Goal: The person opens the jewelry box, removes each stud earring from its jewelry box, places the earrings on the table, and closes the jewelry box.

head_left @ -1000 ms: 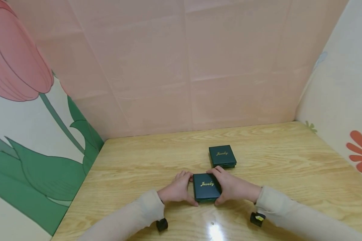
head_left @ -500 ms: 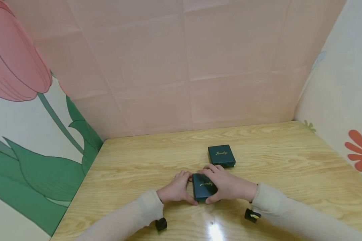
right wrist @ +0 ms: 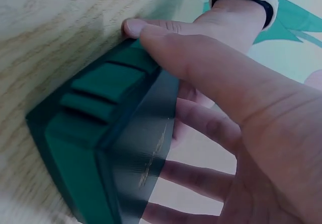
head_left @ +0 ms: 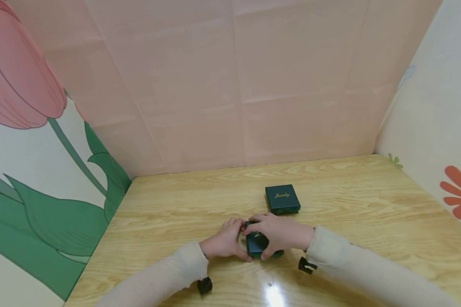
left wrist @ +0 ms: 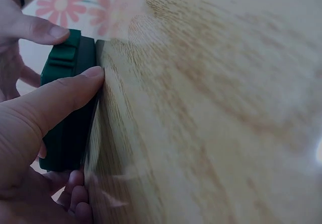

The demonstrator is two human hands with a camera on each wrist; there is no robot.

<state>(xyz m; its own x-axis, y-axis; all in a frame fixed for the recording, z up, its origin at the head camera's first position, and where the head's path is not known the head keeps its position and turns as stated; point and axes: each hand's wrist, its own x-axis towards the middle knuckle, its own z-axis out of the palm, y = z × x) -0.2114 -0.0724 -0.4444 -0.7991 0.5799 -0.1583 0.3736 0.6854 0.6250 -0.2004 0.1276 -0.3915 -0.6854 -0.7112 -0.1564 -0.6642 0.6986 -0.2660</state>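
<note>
A dark green jewelry box (head_left: pixel 258 246) lies on the wooden table (head_left: pixel 169 221) near the front. My left hand (head_left: pixel 230 241) grips its left side, thumb on the near edge and fingers at the far edge. My right hand (head_left: pixel 276 235) lies over the lid with fingers curled across the top and thumb on the near side, hiding most of the gold lettering. In the left wrist view my left thumb (left wrist: pixel 65 98) presses the box's side (left wrist: pixel 73 138). The right wrist view shows my right thumb (right wrist: pixel 201 68) along the hinged edge of the box (right wrist: pixel 95 148).
A second, closed green box (head_left: pixel 282 198) with gold lettering sits just behind the hands. A pink wall (head_left: pixel 234 85) closes the back, a tulip panel (head_left: pixel 42 170) the left, and a flowered panel (head_left: pixel 438 128) the right.
My right hand has slid leftward over the near box's lid, covering the lettering that showed before. The left hand and both boxes have stayed in place.
</note>
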